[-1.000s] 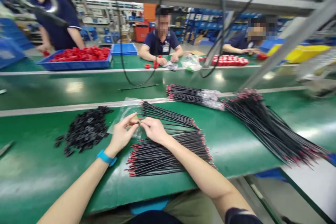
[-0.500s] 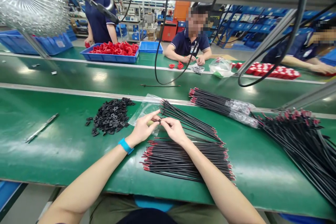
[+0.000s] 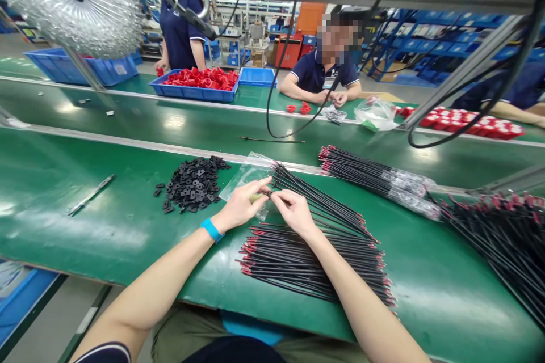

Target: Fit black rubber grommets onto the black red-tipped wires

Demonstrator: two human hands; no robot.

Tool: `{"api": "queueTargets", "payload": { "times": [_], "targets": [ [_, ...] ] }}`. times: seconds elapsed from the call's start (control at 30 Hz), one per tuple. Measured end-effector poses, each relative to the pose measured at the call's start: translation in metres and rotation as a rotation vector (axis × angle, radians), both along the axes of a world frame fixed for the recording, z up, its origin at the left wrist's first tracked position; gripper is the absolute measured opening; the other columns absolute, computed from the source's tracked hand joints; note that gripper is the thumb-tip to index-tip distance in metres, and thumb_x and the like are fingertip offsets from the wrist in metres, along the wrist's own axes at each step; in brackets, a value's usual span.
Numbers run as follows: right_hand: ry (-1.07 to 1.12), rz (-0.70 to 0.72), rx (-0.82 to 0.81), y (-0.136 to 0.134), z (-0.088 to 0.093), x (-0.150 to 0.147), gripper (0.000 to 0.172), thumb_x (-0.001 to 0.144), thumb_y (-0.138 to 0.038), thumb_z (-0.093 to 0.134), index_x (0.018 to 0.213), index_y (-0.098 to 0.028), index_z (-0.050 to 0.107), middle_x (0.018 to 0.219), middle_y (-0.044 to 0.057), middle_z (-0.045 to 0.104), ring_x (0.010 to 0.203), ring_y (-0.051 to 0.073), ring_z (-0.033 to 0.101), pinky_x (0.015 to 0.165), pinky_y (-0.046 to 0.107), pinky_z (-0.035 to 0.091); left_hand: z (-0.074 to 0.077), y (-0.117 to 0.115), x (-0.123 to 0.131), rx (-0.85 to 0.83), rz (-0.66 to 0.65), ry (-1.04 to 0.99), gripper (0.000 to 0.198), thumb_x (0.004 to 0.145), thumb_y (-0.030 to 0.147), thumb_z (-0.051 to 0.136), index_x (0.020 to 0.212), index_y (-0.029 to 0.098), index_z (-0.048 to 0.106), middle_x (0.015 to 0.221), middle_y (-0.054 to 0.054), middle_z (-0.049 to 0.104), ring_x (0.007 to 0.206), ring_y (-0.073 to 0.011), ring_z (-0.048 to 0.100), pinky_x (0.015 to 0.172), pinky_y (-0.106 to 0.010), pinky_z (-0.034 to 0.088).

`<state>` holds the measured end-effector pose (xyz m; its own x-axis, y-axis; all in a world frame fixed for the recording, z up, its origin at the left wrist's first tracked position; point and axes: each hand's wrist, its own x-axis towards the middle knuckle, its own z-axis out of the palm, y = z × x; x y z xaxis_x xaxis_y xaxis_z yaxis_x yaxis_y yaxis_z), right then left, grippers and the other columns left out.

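My left hand (image 3: 242,205), with a blue band at the wrist, pinches a small dark piece whose details are too small to tell. Fingertip to fingertip with it, my right hand (image 3: 293,211) is closed on a black cable at the same spot. A clear plastic bag (image 3: 242,173) lies behind my left hand. Black cables with red ends (image 3: 323,195) fan out behind my right hand. A wider row of such cables (image 3: 289,261) lies under my right forearm. Left of my hands is a pile of small black parts (image 3: 195,184).
A pen (image 3: 91,195) lies at left. Wrapped cable bundles (image 3: 374,176) and a large cable heap (image 3: 502,232) are at right. Across the table are a blue tray of red parts (image 3: 193,92) and a seated person (image 3: 326,71). A black cable (image 3: 269,91) hangs in front.
The whole view has shifted, so the scene appears further right. My hands stay together at the same place beside the cables, with little visible change in their grip.
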<state>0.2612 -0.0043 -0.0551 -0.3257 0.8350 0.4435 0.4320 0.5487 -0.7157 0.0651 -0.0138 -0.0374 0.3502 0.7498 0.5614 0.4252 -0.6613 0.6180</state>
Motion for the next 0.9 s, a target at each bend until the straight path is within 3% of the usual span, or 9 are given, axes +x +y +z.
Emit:
{"api": "queueTargets", "payload": {
  "times": [0.1, 0.2, 0.27, 0.37, 0.47, 0.7, 0.8, 0.9],
  "targets": [
    [-0.217, -0.216, 0.270, 0.006, 0.004, 0.008, 0.023, 0.095, -0.026, 0.050, 0.102, -0.017, 0.070, 0.096, 0.010, 0.066, 0.088, 0.021, 0.059, 0.079, 0.032, 0.044, 0.020, 0.006, -0.027, 0.080, 0.138, 0.326, 0.042, 0.090, 0.028, 0.057, 0.130, 0.018, 0.055, 0.120, -0.012, 0.061, 0.111, -0.0231, 0.057, 0.097, -0.037, 0.047],
    [-0.379, -0.380, 0.331, 0.010, 0.012, 0.017, 0.025, 0.092, -0.019, 0.054, 0.113, -0.015, 0.066, 0.113, 0.015, 0.062, 0.103, 0.027, 0.055, 0.088, 0.040, 0.042, 0.038, 0.008, -0.060, -0.041, 0.301, 0.744, 0.021, 0.085, 0.032, 0.064, 0.096, 0.016, 0.070, 0.094, -0.011, 0.065, 0.096, -0.0245, 0.061, 0.085, -0.034, 0.048],
    [-0.423, -0.312, 0.206, 0.009, 0.020, 0.021, 0.018, 0.091, -0.020, 0.057, 0.102, -0.016, 0.070, 0.102, 0.011, 0.063, 0.091, 0.023, 0.058, 0.081, 0.035, 0.043, 0.043, 0.008, -0.075, -0.201, 0.343, 0.936, 0.014, 0.080, 0.031, 0.068, 0.080, 0.017, 0.069, 0.082, -0.008, 0.065, 0.085, -0.0229, 0.063, 0.076, -0.030, 0.047],
    [-0.462, 0.044, -0.081, 0.000, 0.029, 0.019, 0.008, 0.086, -0.026, 0.067, 0.083, -0.020, 0.071, 0.082, 0.002, 0.063, 0.070, 0.014, 0.057, 0.067, 0.025, 0.042, 0.041, 0.008, -0.081, -0.334, 0.353, 1.079, 0.007, 0.075, 0.022, 0.072, 0.076, 0.016, 0.068, 0.081, -0.009, 0.068, 0.082, -0.0237, 0.064, 0.071, -0.028, 0.045],
    [-0.551, 0.246, -0.266, -0.008, 0.032, 0.014, 0.006, 0.077, -0.023, 0.075, 0.076, -0.020, 0.070, 0.075, -0.001, 0.062, 0.066, 0.012, 0.055, 0.061, 0.022, 0.038, 0.037, 0.009, -0.076, -0.353, 0.356, 1.142, 0.005, 0.076, 0.014, 0.067, 0.080, 0.014, 0.070, 0.087, -0.014, 0.070, 0.088, -0.0274, 0.066, 0.073, -0.031, 0.045],
    [-0.561, 0.379, -0.367, -0.011, 0.032, 0.015, 0.012, 0.079, -0.021, 0.071, 0.070, -0.017, 0.064, 0.072, -0.001, 0.061, 0.062, 0.011, 0.052, 0.055, 0.020, 0.034, 0.041, 0.007, -0.072, -0.346, 0.348, 1.162, 0.007, 0.077, 0.017, 0.062, 0.078, 0.013, 0.067, 0.088, -0.015, 0.069, 0.086, -0.0281, 0.066, 0.069, -0.031, 0.044],
    [-0.424, 0.357, -0.383, -0.009, 0.030, 0.014, 0.012, 0.087, -0.025, 0.061, 0.077, -0.017, 0.063, 0.069, -0.002, 0.061, 0.060, 0.011, 0.054, 0.057, 0.021, 0.037, 0.043, 0.006, -0.073, -0.324, 0.349, 1.067, 0.007, 0.078, 0.018, 0.058, 0.076, 0.016, 0.064, 0.083, -0.012, 0.068, 0.078, -0.0240, 0.065, 0.063, -0.028, 0.041],
    [-0.201, 0.178, -0.326, -0.005, 0.017, 0.008, 0.015, 0.094, -0.028, 0.051, 0.090, -0.018, 0.062, 0.073, -0.001, 0.063, 0.062, 0.012, 0.057, 0.062, 0.023, 0.043, 0.041, 0.008, -0.071, -0.329, 0.295, 0.897, 0.006, 0.077, 0.018, 0.055, 0.075, 0.018, 0.061, 0.075, -0.006, 0.066, 0.069, -0.0196, 0.061, 0.059, -0.026, 0.037]
  ]
}}
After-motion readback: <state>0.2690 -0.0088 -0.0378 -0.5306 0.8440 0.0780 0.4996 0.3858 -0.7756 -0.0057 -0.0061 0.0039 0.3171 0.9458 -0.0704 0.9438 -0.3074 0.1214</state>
